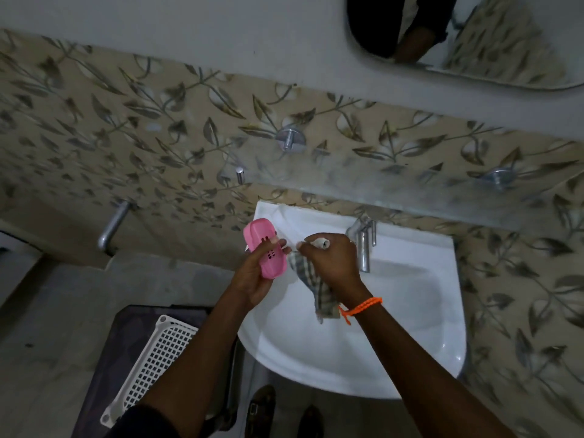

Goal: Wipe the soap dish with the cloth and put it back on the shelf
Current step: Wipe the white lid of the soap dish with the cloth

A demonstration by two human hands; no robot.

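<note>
My left hand (252, 276) holds a pink soap dish (264, 248) upright over the left rim of the white sink (410, 311), its slotted underside facing me. Beside it my right hand (331, 260) grips a checked cloth (319, 292) that hangs down over the basin. A pale bunched end of the cloth pokes out above my fingers. The cloth and the dish are close together but apart. A frosted glass shelf (395, 197) runs along the wall above the sink, held by metal brackets.
A metal tap (363, 245) stands just right of my right hand. A white plastic basket (158, 358) rests on a dark stool at the lower left. A pipe (113, 222) juts from the tiled wall. A mirror (474, 39) hangs at the upper right.
</note>
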